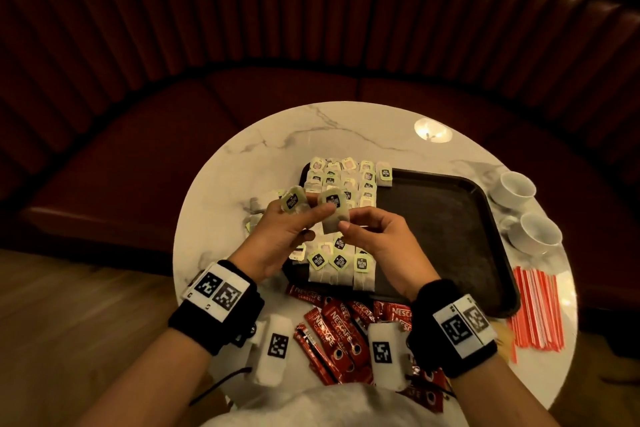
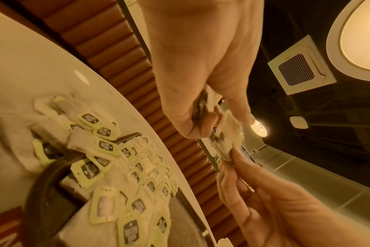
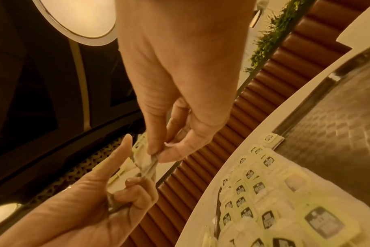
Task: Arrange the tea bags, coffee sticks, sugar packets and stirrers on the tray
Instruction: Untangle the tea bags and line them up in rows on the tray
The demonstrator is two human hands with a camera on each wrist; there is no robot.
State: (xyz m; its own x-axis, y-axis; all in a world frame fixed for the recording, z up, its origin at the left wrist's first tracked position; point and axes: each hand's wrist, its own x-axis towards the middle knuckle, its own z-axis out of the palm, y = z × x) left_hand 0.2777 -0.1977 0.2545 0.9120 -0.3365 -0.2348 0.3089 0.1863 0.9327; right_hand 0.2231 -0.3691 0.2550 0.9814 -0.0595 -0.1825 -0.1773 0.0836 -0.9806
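Tea bags (image 1: 334,215) held up between both hands: pale paper sachets with green-edged tags carrying a dark label. In the head view the left hand (image 1: 277,236) pinches two bags, tags upward, while the right hand (image 1: 377,236) pinches the lower corner of the nearer one. Below the grip, more bags lie in rows on the tray (image 1: 450,218); coffee sticks (image 1: 332,326) lie nearer the body, stirrers (image 1: 535,308) to the right, cups (image 1: 530,211) beyond.

Left wrist view: left fingers (image 2: 192,123) curl round a bag (image 2: 226,142), the right fingertips (image 2: 237,158) meeting it from below; labels are blurred.

Right wrist view: right thumb and forefinger (image 3: 173,152) nip the sachet's edge (image 3: 148,165), and the left forefinger (image 3: 120,150) points straight, which the other views hide.
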